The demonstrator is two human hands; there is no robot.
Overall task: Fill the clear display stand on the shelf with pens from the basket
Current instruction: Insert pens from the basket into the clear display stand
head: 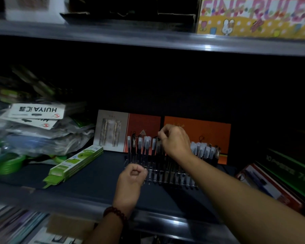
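Observation:
A clear display stand sits on the dark shelf, with several black pens with clear caps leaning in its slots on the left and more pens on the right. My right hand reaches over the middle of the stand and pinches the top of a dark pen standing in a slot. My left hand, fingers curled, is at the stand's front left corner; whether it holds anything is unclear. The basket is out of view.
Orange and grey backing cards stand behind the stand. A green and white box lies to the left, beside a pile of packaged goods. Boxes lie at the right. A yellow ruler box sits on the upper shelf.

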